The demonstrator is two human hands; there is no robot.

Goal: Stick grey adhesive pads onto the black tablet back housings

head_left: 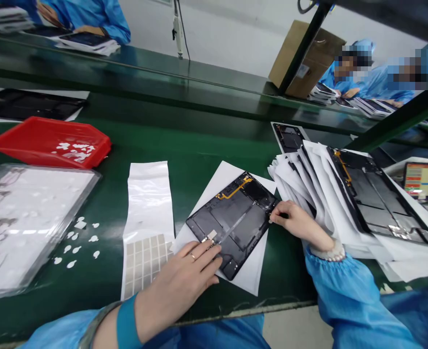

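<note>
With the black panel (pixel 248 223) as the clock's centre, the widest free way runs from 11 to 12 o'clock, over bare green table (pixel 188 140) to the long ledge (pixel 199 87). At 9, a sticker sheet (pixel 149 201) lies flat, a thin wedge of table beside it; beyond sit loose white tabs (pixel 93 238) and a plastic sheet (pixel 43 218). The walls of a red tray (pixel 36 128) block 10. A tall paper stack (pixel 326 208) closes 2 to 3, the right hand (pixel 292 218) before it. The left hand (pixel 185 276) blocks 7 to 8. At 4 to 5 a gap shows, though the right forearm may hide part of it.
</note>
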